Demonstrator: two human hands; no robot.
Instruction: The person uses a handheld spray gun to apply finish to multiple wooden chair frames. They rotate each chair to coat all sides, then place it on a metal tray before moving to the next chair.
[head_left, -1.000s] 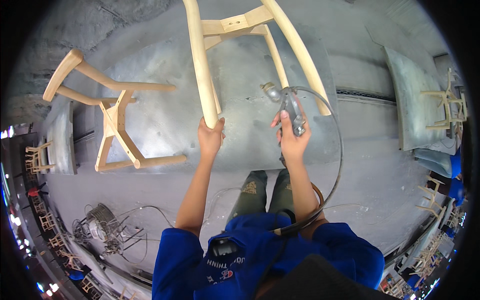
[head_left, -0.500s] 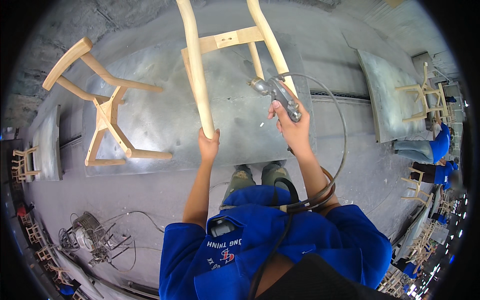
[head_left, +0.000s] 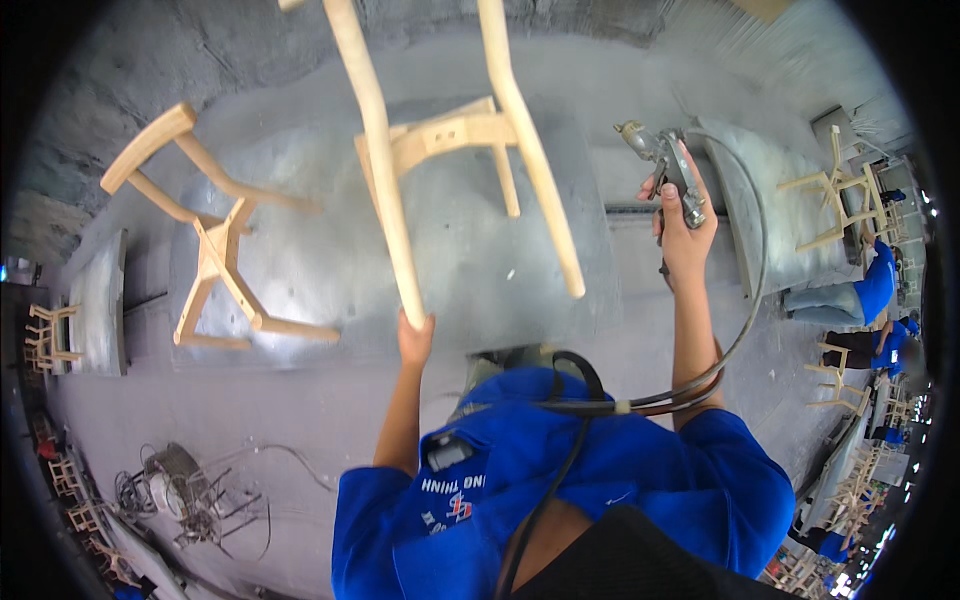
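My left hand (head_left: 414, 338) grips the end of one leg of a bare wooden chair frame (head_left: 455, 140), which is lifted and tilted above a grey metal work surface (head_left: 470, 270). Off to the right, my right hand (head_left: 684, 232) is closed around a metal spray gun (head_left: 665, 162), raised beside the chair frame and apart from it. A dark hose (head_left: 745, 300) loops from the gun down past my blue-sleeved arm to my chest.
A second unfinished wooden chair frame (head_left: 215, 245) lies on its side on the left of the grey surface. More chair frames (head_left: 835, 195) stand on a bench at right, where people in blue sit. A tangle of hoses and gear (head_left: 175, 490) lies lower left.
The chair frame has swung up and toward me, its legs now larger in view. My right hand carried the spray gun out to the right, away from the frame.
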